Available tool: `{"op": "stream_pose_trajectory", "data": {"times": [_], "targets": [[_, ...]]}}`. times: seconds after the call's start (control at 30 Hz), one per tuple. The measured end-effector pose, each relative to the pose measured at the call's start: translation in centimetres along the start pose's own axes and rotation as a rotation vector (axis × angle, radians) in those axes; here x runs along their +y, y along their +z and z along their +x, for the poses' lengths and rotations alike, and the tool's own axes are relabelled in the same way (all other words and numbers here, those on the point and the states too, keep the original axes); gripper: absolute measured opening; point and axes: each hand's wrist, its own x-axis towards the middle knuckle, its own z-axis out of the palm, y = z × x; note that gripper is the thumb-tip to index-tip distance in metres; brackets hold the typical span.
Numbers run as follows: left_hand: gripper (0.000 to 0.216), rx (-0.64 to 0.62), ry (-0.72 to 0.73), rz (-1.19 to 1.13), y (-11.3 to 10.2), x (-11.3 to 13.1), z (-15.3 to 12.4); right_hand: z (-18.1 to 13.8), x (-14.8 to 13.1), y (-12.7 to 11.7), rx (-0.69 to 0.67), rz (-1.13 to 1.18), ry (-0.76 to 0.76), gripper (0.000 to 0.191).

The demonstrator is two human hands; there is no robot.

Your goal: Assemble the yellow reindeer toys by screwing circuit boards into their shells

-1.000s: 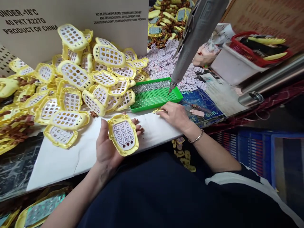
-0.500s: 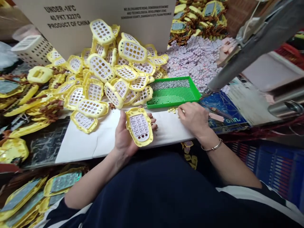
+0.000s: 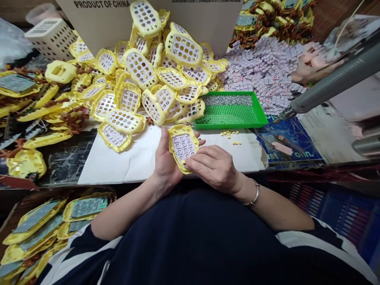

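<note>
My left hand (image 3: 166, 162) is wrapped round a yellow plastic shell (image 3: 172, 152), its hollow side facing up. A white button pad (image 3: 184, 145) with raised squares lies inside the shell. My right hand (image 3: 215, 166) is closed in a pinch over the lower end of the shell, its fingertips at a small yellow piece (image 3: 183, 162). The fingers partly cover the pad's lower rows. Behind my right hand, several small yellow pieces (image 3: 229, 134) lie scattered on the white sheet (image 3: 139, 166).
A green tray (image 3: 231, 126) holds small silvery parts. Yellow shells (image 3: 139, 69) are heaped behind my left hand, and white button pads (image 3: 261, 67) are piled beyond the tray. An electric screwdriver (image 3: 320, 87) hangs at the right. Another person's hand (image 3: 308, 63) is at the far right.
My right hand has moved left from the loose yellow pieces to the lower end of the shell. My left hand still holds the shell. The view has shifted.
</note>
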Motion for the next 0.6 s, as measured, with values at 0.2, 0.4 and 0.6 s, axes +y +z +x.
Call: {"op": "stream_pose_trajectory", "data": {"times": [0.2,0.4,0.6], "targets": [[0.065,-0.026,0.002,-0.017,-0.7,0.4,-0.1,-0.5,-0.7,-0.1,0.0,0.025,-0.008,0.023],[0.069,-0.007,0.058,-0.033,-0.9,0.6,0.0,-1.3,-1.5,0.6,-0.034,-0.08,0.013,0.021],[0.066,0.044,0.03,-0.046,-0.8,0.9,-0.7,-0.7,-1.4,1.0,0.03,0.053,0.008,0.015]]}}
